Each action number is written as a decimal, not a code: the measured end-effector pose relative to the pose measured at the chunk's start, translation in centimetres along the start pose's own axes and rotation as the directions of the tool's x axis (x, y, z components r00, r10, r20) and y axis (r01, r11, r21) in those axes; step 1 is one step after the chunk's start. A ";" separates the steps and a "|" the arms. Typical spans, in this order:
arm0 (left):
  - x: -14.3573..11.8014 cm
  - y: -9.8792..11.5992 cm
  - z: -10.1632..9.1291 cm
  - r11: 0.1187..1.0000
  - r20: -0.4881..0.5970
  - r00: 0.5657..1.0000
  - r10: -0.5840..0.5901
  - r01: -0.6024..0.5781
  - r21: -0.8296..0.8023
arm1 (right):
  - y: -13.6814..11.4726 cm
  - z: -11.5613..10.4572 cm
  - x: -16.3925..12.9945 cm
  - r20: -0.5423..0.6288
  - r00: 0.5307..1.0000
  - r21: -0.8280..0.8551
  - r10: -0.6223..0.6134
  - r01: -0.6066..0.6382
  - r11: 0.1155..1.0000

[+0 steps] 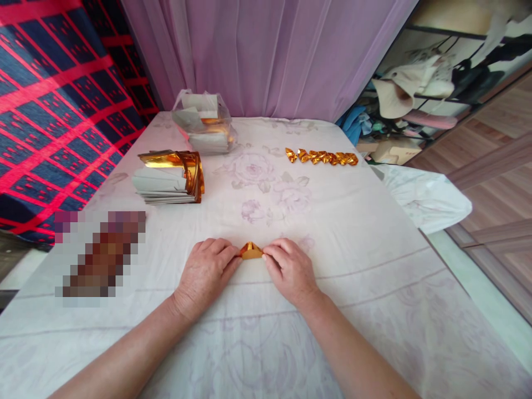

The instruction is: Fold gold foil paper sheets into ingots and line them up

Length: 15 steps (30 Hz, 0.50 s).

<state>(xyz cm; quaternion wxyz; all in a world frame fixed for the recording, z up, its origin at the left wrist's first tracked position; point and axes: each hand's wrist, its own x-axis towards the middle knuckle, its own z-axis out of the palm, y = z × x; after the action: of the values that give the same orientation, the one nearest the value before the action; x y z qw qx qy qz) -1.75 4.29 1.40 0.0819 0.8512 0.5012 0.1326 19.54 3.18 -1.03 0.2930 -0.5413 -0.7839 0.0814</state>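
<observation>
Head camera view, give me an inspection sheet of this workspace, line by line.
Surface: floral bedsheet, pale, lightly creased.
Job's things: small folded gold paper piece pinched between both hands; row of finished gold pieces far right; stack of gold sheets far left.
Clutter: plastic bag of more sheets by the curtain; white cloth off the right edge.
Hands: left hand and right hand, fingertips on the piece.
Cables: nothing seen.
Surroundings: purple curtain, red and blue blanket, cluttered shelf.

Gold folded paper piece, row of gold pieces, pale floral sheet, lilac curtain, red-and-navy checked cloth upper left.
</observation>
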 end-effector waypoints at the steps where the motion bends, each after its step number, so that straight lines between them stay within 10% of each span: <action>1: 0.0 -0.1 0.1 1.000 -0.005 1.000 0.004 -0.004 -0.014 | 0.0 0.0 0.0 -0.006 1.000 0.004 -0.003 0.003 1.000; 15: 0.0 0.0 0.1 0.996 -0.008 1.000 0.014 -0.015 -0.086 | -0.4 -0.3 0.1 0.018 1.000 0.084 -0.008 0.007 0.996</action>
<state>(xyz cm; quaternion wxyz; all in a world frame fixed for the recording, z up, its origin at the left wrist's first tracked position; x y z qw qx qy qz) -1.69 4.27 1.29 0.1157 0.8500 0.4891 0.1578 19.35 3.10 -0.61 0.3086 -0.5248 -0.7844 0.1183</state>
